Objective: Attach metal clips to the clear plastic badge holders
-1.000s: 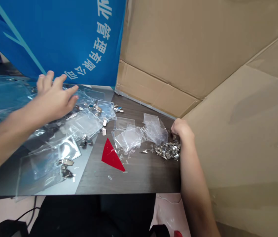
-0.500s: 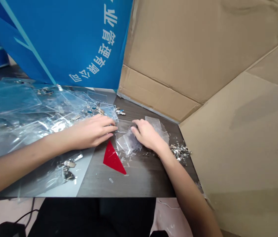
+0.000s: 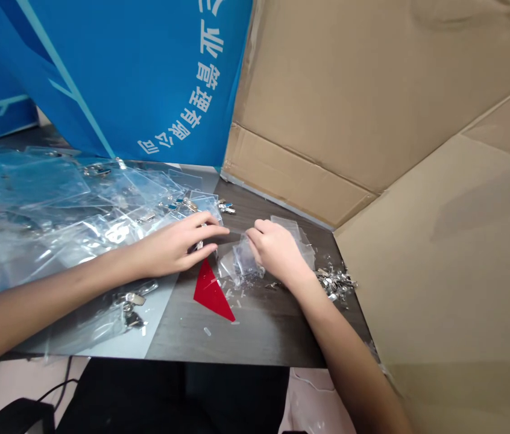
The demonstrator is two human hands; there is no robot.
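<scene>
My left hand [image 3: 178, 244] lies on the dark table [image 3: 259, 325], its fingers stretched toward a small clear plastic sleeve and pinching its edge near a metal clip. My right hand [image 3: 275, 250] rests curled on a small heap of clear plastic sleeves [image 3: 241, 265], its fingers closed on one of them. A red triangular piece [image 3: 210, 292] lies just in front of both hands. A pile of small metal clips [image 3: 336, 282] sits to the right of my right wrist.
Many clear badge holders with metal clips [image 3: 56, 223] cover the left of the table. A blue printed panel [image 3: 137, 78] stands behind them. Brown cardboard [image 3: 372, 108] walls in the back and right side. The table's front edge is close to me.
My left hand came from the badge holders at the far left to the middle. My right hand left the clip pile and moved left onto the small sleeves. The camera shifted a little.
</scene>
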